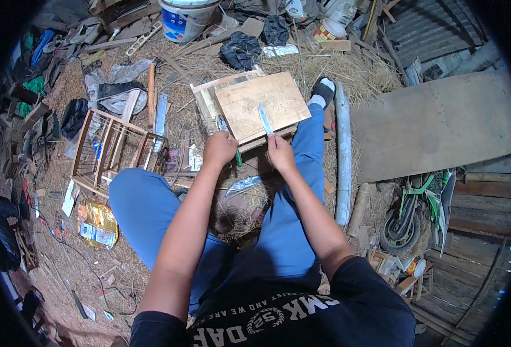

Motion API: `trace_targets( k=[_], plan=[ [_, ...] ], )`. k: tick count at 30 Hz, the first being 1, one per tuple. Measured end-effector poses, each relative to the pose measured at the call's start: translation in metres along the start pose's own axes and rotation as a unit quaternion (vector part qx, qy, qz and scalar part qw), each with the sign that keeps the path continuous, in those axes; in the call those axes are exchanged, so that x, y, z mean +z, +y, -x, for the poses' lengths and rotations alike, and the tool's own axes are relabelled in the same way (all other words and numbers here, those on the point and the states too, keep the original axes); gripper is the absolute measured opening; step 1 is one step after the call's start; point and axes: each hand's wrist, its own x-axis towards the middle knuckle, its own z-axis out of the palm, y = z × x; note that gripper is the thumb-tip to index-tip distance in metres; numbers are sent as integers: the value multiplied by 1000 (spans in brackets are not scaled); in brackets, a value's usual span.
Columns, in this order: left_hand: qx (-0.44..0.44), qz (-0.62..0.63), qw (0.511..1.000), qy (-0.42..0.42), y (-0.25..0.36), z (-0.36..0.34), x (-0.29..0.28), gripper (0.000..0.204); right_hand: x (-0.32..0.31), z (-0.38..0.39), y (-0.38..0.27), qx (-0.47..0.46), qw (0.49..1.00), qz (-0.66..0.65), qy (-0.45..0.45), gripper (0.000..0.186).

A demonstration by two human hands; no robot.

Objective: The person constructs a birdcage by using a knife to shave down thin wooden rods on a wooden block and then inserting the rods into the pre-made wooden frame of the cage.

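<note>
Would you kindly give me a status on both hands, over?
Left hand gripping green-handled tool. Right hand holding knife, blade over wooden board. Wooden cage at left, clear of both hands.

board (287,101): pale tan | knife (265,120): silvery | trousers (140,199): blue | bucket (189,16): white-and-blue

Metal blade (265,119) – matt wooden board (287,101)

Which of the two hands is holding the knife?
The right hand: its fingers close around the handle of the knife, whose blade shows against the wooden board. The left hand instead holds a green-handled tool.
</note>
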Motion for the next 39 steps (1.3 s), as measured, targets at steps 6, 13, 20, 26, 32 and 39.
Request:
trace_targets(
  k=[6, 13, 20, 26, 32, 39],
  plan=[
    [-6, 13, 1000, -17, -6, -7, 3, 22, 6, 7, -11, 19, 1000, 7, -8, 48],
    [11, 42, 998, -35, -13, -11, 10, 22, 8, 8, -18, 68, 998, -11, 15, 49],
    [10, 54, 998, -38, -22, -16, 11, 21, 6, 7, -23, 52, 998, -4, 35, 46],
    [12, 64, 996, -60, -17, -16, 10, 22, 22, 16, -18, -7, 1000, -1, 8, 45],
    [4, 52, 996, -72, -18, -13, 7, 20, 22, 32, -35, -14, 999, 36, -6, 44],
    [19, 65, 996, -61, -19, -13, 8, 20, 25, 32, -33, -21, 999, 30, 8, 45]
  ],
)
